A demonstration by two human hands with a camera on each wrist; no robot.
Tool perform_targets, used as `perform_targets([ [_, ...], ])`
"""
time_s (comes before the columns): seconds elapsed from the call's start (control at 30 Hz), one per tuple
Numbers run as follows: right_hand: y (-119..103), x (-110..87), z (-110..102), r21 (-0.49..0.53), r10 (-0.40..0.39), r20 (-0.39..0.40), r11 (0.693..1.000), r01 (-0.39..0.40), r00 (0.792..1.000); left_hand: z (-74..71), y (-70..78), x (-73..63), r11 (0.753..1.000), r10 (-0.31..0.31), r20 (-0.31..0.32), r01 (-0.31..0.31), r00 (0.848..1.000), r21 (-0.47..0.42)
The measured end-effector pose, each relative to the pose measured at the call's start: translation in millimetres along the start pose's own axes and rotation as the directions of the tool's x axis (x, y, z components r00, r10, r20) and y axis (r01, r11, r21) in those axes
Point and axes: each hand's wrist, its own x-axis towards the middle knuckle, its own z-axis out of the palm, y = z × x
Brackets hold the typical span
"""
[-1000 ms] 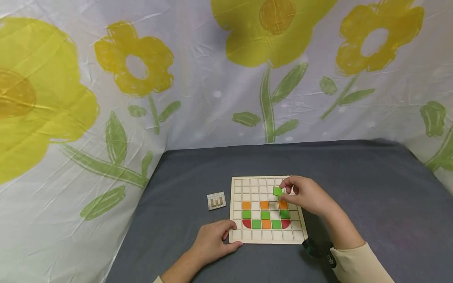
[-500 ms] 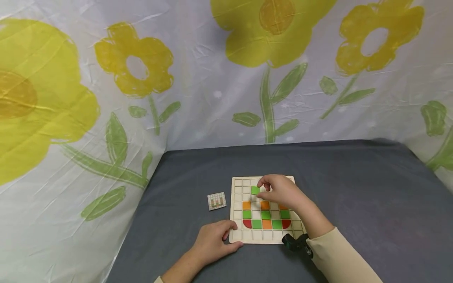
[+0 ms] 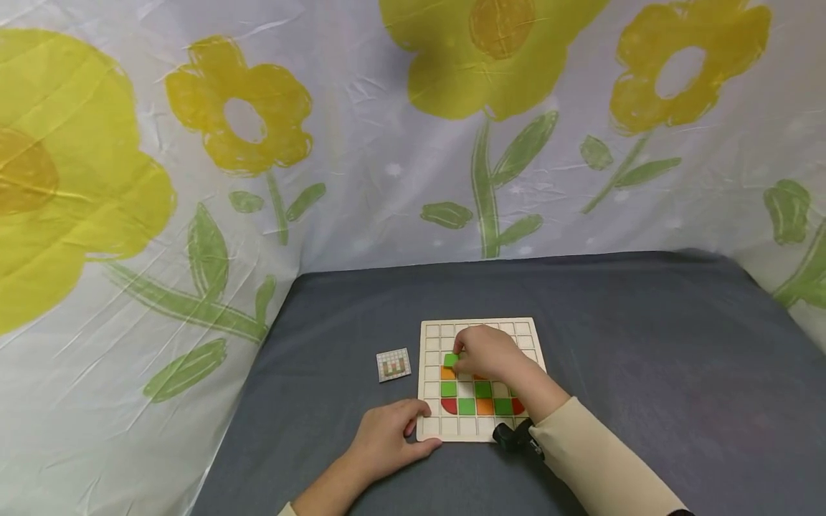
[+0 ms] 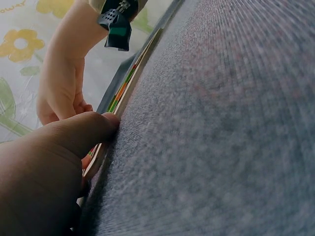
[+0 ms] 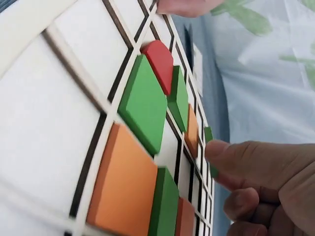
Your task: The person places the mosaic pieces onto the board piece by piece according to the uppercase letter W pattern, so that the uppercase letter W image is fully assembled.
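A green square tile (image 3: 450, 360) is pinched between the thumb and fingers of my right hand (image 3: 488, 351), just above the left orange tile (image 3: 448, 373) of the wooden grid board (image 3: 431, 428). In the right wrist view, the thumb (image 5: 219, 148) presses the green tile's edge (image 5: 208, 132) over the board's far cells. My left hand (image 3: 387, 433) grips the board's near left corner, thumb along the front edge. Red, green and orange tiles form a pattern in the lower half; my right hand and forearm hide part of it.
A small pattern card (image 3: 393, 365) lies left of the board on the dark grey cloth (image 3: 645, 358). A dark wrist camera (image 3: 514, 437) hangs over the board's front edge. Behind the table stands a flower-printed white curtain (image 3: 374, 143).
My right hand has carried the green tile leftward across the board, from the upper right cells, then down toward the left orange tile. My left hand has stayed at the corner.
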Motion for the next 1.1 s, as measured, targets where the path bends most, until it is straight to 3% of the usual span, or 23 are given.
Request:
perform_targets([
  [0.27, -5, 7.3, 4, -0.088, 0.038, 0.007, 0.995, -0.038, 0.999, 1.9, 0.4, -0.2, 1.000, 0.028, -0.019, -0.028, 0.999, 0.014],
  [0.83, 0, 2.9, 8, -0.105, -0.001, -0.032, 0.995, -0.003, 0.999, 3.4, 3.8, -0.6, 1.000, 0.023, 0.002, -0.023, 1.000, 0.009],
  [0.93, 1, 1.0, 5, -0.108, -0.002, -0.021, 0.994, -0.001, 1.000, 1.7, 4.9, -0.8, 1.000, 0.015, 0.026, -0.016, 1.000, 0.014],
  [1.1, 8, -0.8, -15, -0.112, 0.002, 0.006, 0.994, -0.002, 1.000, -6.4, 6.3, -0.2, 0.997, -0.057, 0.139, 0.050, 0.989, 0.050],
])
